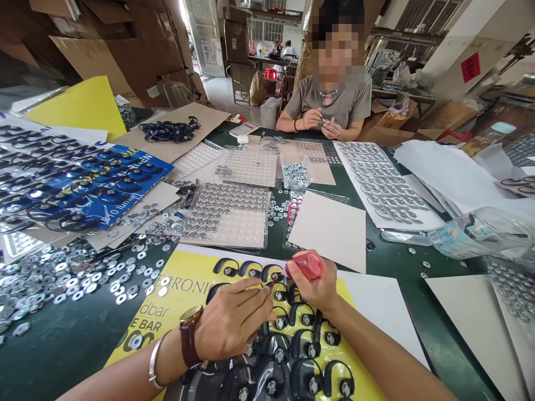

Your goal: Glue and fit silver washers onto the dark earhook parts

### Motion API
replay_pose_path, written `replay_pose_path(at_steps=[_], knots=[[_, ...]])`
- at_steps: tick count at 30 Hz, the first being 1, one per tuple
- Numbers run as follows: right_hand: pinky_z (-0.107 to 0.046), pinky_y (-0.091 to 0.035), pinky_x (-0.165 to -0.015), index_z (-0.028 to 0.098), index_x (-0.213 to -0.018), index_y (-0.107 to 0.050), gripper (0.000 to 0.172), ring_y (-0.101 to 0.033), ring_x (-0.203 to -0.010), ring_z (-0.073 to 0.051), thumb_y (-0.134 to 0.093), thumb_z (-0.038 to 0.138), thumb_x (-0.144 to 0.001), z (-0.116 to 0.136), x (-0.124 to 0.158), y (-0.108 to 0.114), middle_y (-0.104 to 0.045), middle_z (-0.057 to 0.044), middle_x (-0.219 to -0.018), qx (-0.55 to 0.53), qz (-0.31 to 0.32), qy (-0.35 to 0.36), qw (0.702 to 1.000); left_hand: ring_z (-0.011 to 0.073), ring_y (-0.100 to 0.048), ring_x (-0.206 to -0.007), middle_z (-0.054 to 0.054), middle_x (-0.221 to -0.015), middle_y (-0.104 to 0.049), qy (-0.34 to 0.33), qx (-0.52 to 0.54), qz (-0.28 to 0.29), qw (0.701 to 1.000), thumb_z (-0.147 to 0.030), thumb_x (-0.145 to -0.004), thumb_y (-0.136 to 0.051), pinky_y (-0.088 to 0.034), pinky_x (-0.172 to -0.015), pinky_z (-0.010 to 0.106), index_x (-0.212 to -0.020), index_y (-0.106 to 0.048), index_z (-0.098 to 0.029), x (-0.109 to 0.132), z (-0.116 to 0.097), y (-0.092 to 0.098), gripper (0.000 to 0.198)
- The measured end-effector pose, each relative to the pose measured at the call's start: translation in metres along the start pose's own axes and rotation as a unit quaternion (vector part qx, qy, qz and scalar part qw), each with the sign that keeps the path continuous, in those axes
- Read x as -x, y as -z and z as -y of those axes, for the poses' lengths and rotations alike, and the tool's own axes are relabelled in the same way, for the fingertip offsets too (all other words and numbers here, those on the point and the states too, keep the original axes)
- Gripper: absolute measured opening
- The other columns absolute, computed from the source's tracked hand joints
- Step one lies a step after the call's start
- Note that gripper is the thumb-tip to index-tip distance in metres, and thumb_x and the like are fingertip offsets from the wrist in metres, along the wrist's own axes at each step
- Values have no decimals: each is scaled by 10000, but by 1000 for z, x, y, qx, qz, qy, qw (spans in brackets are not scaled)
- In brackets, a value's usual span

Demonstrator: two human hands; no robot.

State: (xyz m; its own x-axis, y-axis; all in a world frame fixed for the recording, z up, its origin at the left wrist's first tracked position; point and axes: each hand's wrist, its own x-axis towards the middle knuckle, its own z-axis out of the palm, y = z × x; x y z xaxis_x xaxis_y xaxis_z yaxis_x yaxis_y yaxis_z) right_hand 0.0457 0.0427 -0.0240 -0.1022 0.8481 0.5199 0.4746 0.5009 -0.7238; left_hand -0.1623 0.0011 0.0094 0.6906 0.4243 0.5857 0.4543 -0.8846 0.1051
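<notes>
My right hand (313,284) is wrapped round a small red squeeze bottle (307,264), its tip pointing left and down at the black ear-hook parts. Beside it my left hand (234,320), with a watch and a bracelet at the wrist, reaches over the same parts; its fingers are together near the bottle's tip, and whatever they pinch is too small to make out. Rows of black ear-hook parts (311,351) with round metallic pieces lie on a yellow printed sheet (142,312) under both hands.
Loose metal washers (75,278) cover the left of the green table (45,356). Ahead are a tray of round parts (225,214) and a beige card (330,225). A plastic jar (480,231) lies at the right. A person (330,106) sits opposite.
</notes>
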Motion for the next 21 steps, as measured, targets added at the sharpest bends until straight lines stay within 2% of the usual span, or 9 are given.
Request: replay_pose_path(at_steps=[12,21], knots=[[-269,-516,-537,191,-800,-595,136,-606,-508,-148,-612,316,-849,-1,1,1,-646,-16,-607,-6,24,-4,1000,161,-699,-809,72,-957,-735,52,80,-12,995,-71,-847,-542,-548,-889,380,-1043,-609,-113,1,9,1,211],[-246,-495,-520,204,-803,-610,147,-605,-509,-132,-622,344,-845,-1,1,-1,-671,-4,-643,8,20,16,1000,146,-702,-748,33,-910,-744,99,125,-25,987,-73,-865,-539,-540,-862,365,-979,-613,-153,-4,16,4,158]])
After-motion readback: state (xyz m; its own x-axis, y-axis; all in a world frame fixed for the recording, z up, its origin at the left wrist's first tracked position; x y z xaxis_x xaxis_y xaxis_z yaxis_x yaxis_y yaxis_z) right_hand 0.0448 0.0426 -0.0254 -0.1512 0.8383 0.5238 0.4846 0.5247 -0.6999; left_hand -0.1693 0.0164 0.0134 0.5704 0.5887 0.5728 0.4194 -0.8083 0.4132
